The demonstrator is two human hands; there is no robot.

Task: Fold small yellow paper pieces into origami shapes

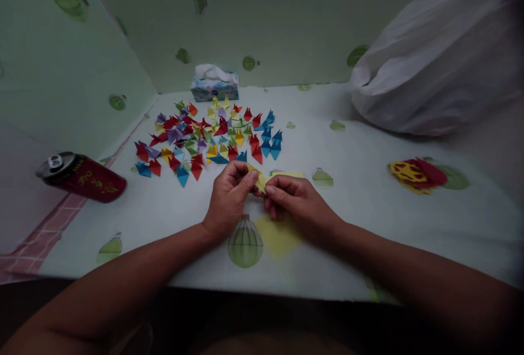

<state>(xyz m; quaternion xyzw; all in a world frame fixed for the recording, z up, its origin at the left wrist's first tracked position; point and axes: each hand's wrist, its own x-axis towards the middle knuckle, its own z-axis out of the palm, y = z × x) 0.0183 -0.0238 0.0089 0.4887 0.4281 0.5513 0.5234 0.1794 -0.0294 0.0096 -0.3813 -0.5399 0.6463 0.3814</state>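
Between my two hands is a small folded piece of yellow paper (256, 179), held up over the table. My left hand (230, 194) pinches its left side between thumb and fingers. On its right edge my right hand (298, 199) closes with thumb and forefinger. Under my right hand lies a flat yellow paper sheet (280, 237). Just behind that hand a small stack of coloured paper (292, 173) is partly hidden. Many small folded paper cranes (196, 134) in red, blue, yellow, green and purple are spread beyond my left hand.
A dark red drink can (88, 177) stands at the left. At the back wall is a tissue box (215, 87). A large white plastic bag (434, 65) fills the right rear. A red and yellow item (417, 175) lies at the right on the white table (347, 202).
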